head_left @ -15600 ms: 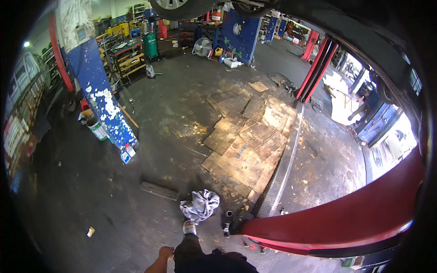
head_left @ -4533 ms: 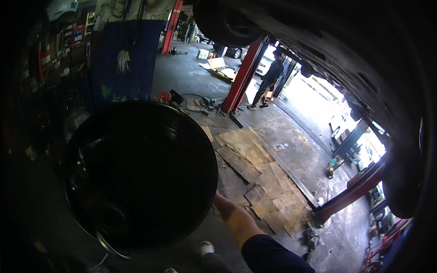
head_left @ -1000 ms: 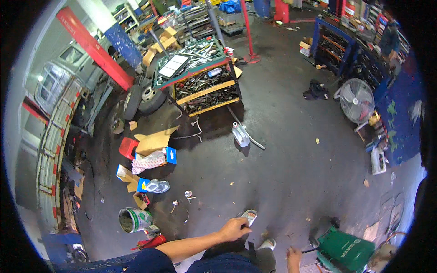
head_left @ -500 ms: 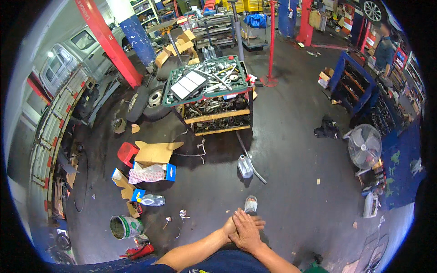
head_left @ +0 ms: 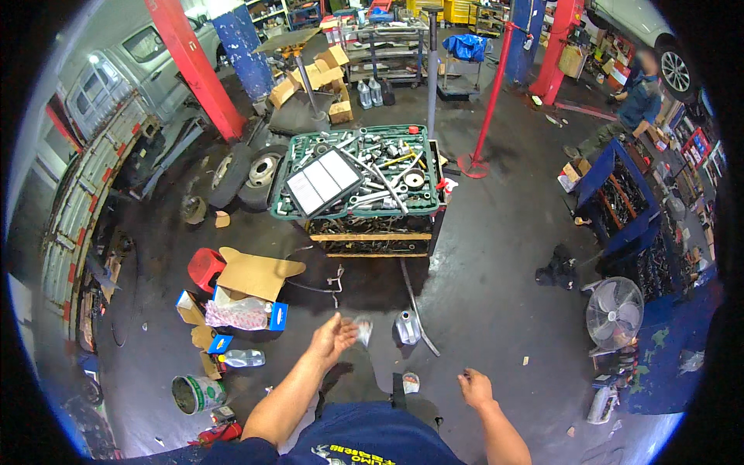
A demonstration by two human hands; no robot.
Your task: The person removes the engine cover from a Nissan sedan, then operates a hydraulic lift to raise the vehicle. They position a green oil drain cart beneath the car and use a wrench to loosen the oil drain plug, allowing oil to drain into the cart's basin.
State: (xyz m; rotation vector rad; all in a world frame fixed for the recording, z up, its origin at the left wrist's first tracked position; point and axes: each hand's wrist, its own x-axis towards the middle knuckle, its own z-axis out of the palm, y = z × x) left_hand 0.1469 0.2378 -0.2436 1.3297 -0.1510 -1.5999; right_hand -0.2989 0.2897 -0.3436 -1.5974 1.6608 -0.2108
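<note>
My left hand (head_left: 333, 341) is held out over the floor, its fingers loosely spread and empty. One of my shoes (head_left: 364, 332) shows blurred just beyond its fingertips. Lower on the right, my right hand (head_left: 475, 387) hangs with loosely bent fingers and nothing visible in it. Ahead stands a tool cart (head_left: 370, 238) with a green tray (head_left: 280, 204) on top, full of sockets, wrenches and ratchets. A white panel air filter in a black frame (head_left: 323, 183) lies on those tools. Between me and the cart, a clear plastic jug (head_left: 406, 328) stands beside a bent hose (head_left: 415, 298).
Left on the floor are an opened cardboard box (head_left: 252, 275), a red stool (head_left: 204, 268), a clear bottle (head_left: 243, 358) and a bucket (head_left: 203, 394). Wheels (head_left: 260, 177) lean near a red lift post (head_left: 198, 70). At right are a fan (head_left: 614, 314), blue shelving (head_left: 620, 186) and another person (head_left: 639, 97).
My hands were clasped together and have come apart, the left going forward and left, the right to the right. The cart looks nearer. The other person is now lower, beside the car wheel.
</note>
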